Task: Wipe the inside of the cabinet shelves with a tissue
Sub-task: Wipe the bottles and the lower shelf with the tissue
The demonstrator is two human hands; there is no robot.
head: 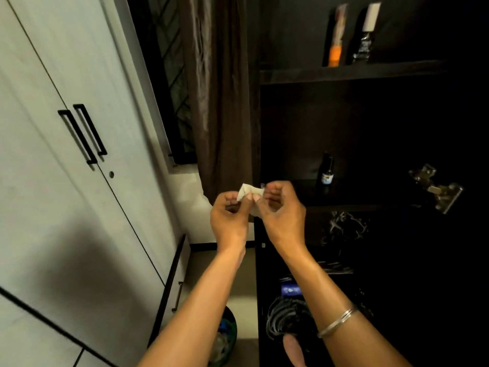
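White tissue (250, 198) held between both hands in front of the open dark cabinet (370, 115), not yet on any shelf. Left hand (230, 217) and right hand (280, 207) both pinch it, fingers curled, thumbs on the paper; it looks crumpled or part-folded.

Judgement: step in hand is shaping the tissue. Fold to a flat pad so one clean face meets the wood, then take it in one hand.

Nearest shelf (344, 207) carries a small dark bottle (327, 169); upper shelf (352, 72) holds an orange-based container (335, 38) and a white-topped one (366, 33). These stand in the wiping path; move or work around them. Metal hinge (436, 188) at right could snag paper. Cables (285, 319) lie lower down. Pale wardrobe (66, 181) at left.
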